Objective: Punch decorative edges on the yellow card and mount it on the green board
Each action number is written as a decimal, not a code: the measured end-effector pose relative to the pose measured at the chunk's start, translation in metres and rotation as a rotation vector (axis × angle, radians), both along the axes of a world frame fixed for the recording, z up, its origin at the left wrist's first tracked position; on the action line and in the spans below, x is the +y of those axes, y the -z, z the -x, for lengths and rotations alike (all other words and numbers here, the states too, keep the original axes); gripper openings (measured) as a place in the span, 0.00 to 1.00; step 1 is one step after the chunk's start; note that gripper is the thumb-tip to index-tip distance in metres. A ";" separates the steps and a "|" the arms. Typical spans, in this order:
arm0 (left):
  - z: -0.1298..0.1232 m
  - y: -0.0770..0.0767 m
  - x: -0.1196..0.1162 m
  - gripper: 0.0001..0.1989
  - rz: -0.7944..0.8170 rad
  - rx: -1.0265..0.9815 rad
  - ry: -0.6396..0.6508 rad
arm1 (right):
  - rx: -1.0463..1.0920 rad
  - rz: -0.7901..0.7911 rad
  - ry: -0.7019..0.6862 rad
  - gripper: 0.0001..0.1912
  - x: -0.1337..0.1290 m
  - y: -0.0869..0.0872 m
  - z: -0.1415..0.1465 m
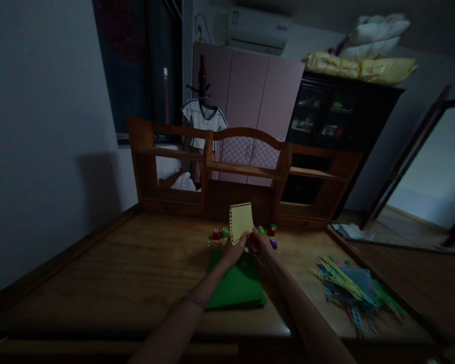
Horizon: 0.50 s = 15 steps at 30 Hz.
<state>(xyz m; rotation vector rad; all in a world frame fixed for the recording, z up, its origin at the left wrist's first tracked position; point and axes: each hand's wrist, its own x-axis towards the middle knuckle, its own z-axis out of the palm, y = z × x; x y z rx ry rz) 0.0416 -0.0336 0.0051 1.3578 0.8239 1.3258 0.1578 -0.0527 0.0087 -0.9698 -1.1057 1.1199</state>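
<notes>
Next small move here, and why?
Probably ease the red tool up the sheet's right edge: the right hand has it near the lower right, the left hand holds the sheet, and top and left edges show dark marks while the right looks plain.

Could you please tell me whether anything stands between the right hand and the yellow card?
Nothing separate is visible between the right hand and the yellow card. The right hand's small red object and the left hand's fingertips are close by the card's lower right corner.
</notes>
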 end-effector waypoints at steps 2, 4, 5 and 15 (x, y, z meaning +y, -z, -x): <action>0.000 -0.001 -0.001 0.22 0.010 -0.015 0.015 | 0.017 0.019 -0.050 0.29 0.000 0.000 -0.001; 0.001 -0.004 -0.003 0.22 0.027 -0.010 0.012 | 0.016 0.033 -0.097 0.29 -0.002 -0.002 -0.003; 0.002 -0.005 -0.004 0.22 0.032 -0.002 -0.004 | 0.012 0.036 -0.109 0.29 -0.002 -0.002 -0.004; 0.007 -0.017 -0.011 0.21 0.026 0.055 -0.035 | 0.074 0.025 -0.106 0.27 -0.008 -0.010 0.001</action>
